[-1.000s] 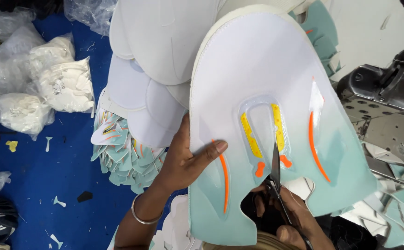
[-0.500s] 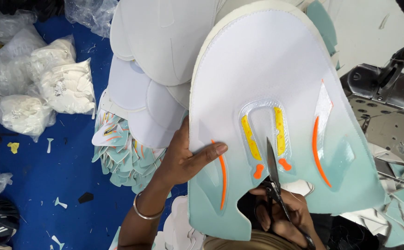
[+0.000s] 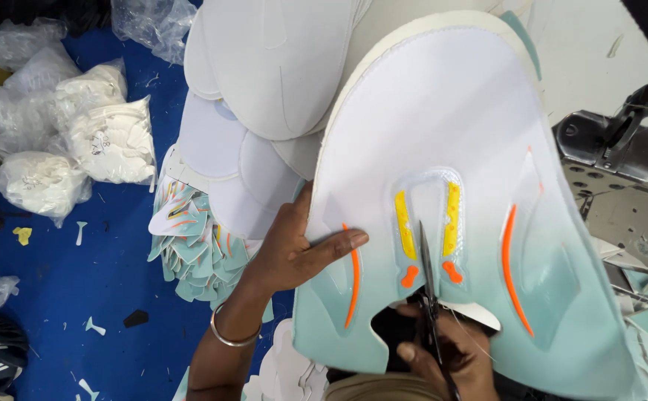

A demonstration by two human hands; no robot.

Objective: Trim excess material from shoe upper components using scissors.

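Piece in hand: a large shoe upper panel (image 3: 443,171), white at the top and fading to pale mint at the bottom, is being held up flat in front of the camera, over the stacks below.
Cut line: the scissors (image 3: 428,286) are pointing up the middle channel, between the two yellow strips (image 3: 405,225) and just above the small orange tabs (image 3: 410,276).
Right hand: the right hand (image 3: 443,356) is gripping the scissor handles at the bottom edge of the panel, fingers curled shut around them; how far the blades are parted is hard to tell, since they are showing nearly edge-on.
Left hand: the left hand (image 3: 294,249) is pinching the panel's left side, thumb lying flat across the front beside the orange stripe (image 3: 352,275), the other fingers hiding behind.
Doing it well: it is probably paying to keep the panel taut with the left thumb, steer the tips dead centre so neither yellow strip is being nicked, and take short snips.
Nearby: a stack of white cut pieces (image 3: 264,89) and a fan of mint pieces (image 3: 194,252) are lying left of the panel; a sewing machine (image 3: 621,148) is sitting to the right.
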